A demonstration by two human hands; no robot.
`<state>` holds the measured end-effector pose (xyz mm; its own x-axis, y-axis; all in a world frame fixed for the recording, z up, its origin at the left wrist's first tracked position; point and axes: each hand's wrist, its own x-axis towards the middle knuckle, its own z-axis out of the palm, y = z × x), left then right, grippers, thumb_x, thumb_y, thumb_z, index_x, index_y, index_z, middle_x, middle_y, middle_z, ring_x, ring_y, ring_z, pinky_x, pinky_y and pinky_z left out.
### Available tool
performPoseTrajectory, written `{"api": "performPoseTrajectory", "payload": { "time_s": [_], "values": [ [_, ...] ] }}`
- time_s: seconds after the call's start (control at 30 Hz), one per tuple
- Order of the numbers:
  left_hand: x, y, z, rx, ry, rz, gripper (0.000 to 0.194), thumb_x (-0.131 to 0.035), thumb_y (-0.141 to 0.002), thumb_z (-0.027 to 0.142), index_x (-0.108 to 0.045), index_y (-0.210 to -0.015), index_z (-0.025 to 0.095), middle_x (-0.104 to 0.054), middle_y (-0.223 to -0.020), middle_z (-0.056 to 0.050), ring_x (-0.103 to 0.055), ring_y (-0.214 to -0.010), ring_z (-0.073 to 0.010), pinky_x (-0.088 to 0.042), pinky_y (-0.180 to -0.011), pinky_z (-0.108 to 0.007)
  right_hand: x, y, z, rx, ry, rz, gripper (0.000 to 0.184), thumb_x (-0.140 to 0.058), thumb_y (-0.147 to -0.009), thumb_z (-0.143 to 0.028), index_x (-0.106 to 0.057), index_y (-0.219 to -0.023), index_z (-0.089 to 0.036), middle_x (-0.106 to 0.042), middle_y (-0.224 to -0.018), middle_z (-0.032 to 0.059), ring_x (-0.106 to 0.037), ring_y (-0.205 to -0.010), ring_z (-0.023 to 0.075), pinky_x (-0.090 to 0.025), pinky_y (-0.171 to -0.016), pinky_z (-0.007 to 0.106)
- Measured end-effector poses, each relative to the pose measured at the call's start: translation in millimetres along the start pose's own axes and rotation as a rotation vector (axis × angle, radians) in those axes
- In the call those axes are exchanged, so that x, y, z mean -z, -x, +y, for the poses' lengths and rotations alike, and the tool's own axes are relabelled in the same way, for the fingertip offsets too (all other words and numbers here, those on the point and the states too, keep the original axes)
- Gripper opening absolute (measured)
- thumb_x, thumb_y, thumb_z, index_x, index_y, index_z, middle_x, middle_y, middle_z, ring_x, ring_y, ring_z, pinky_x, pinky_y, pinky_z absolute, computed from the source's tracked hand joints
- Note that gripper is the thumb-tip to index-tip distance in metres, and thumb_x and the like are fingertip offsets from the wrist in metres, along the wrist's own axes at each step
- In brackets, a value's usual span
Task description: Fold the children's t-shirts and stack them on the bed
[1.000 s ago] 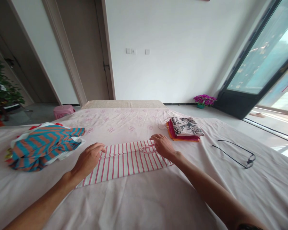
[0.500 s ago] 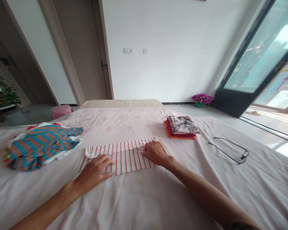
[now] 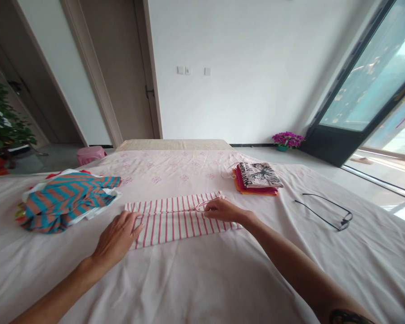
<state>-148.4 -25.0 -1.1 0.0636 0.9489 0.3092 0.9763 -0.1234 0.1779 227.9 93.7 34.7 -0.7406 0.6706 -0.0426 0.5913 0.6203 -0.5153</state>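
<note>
A white cloth garment with red stripes (image 3: 173,225) lies folded into a long flat strip on the bed-like surface before me. A thin pink-and-white drawstring (image 3: 200,206) loops out at its upper right part. My left hand (image 3: 117,235) rests on the left end of the garment, fingers stretched and thumb apart. Over the right part, my right hand (image 3: 221,209) has its fingers curled together at the drawstring; its fingertips are partly hidden.
To the left lies a loose heap of clothes with a blue-and-brown striped piece (image 3: 70,200) on top. At right sits a folded stack (image 3: 261,176) with a printed top piece, and nearby are black-framed glasses (image 3: 327,213). A pale pink sheet (image 3: 195,279) covers the surface.
My left hand moved onto the garment, then back to its left end, which now reaches less far left. My right hand shifted slightly inward and its fingers curled at the drawstring.
</note>
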Motion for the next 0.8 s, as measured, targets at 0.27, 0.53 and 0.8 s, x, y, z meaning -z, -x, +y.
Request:
{"api": "performPoseTrajectory", "payload": {
  "time_s": [0.27,0.53,0.8],
  "values": [
    [-1.8,-3.0,-15.5,0.144,0.002,-0.104,0.018,-0.049,-0.087,0.037,-0.058,-0.093,0.023,-0.061,-0.101,-0.006,-0.063,-0.094,-0.0222,-0.048,-0.081,-0.033,2.4,6.1,-1.4,0.082,-0.157,0.009,0.025,-0.060,-0.086,-0.027,-0.074,-0.103,-0.017,-0.075,-0.100,0.0032,-0.067,-0.090,0.0181,-0.048,-0.079,0.024],
    [-2.0,-4.4,-28.9,0.257,0.337,-0.188,0.039,-0.054,-0.082,0.042,-0.054,-0.116,0.023,-0.066,-0.118,-0.008,-0.063,-0.113,-0.0257,-0.049,-0.093,-0.035,-2.9,5.2,12.6,-0.026,-0.010,0.114,0.028,-0.061,-0.086,-0.027,-0.074,-0.111,-0.024,-0.074,-0.111,0.0031,-0.068,-0.100,0.0209,-0.048,-0.089,0.029],
    [-0.3,8.0,-31.7,0.204,0.527,-0.165,0.044,-0.053,-0.084,0.046,-0.061,-0.122,0.025,-0.068,-0.123,-0.002,-0.063,-0.115,-0.0237,-0.049,-0.097,-0.032,-4.2,13.2,7.7,-0.202,0.124,0.211,0.027,-0.059,-0.089,-0.041,-0.073,-0.107,-0.026,-0.075,-0.103,0.0036,-0.068,-0.095,0.0221,-0.048,-0.080,0.028]
  ]
}}
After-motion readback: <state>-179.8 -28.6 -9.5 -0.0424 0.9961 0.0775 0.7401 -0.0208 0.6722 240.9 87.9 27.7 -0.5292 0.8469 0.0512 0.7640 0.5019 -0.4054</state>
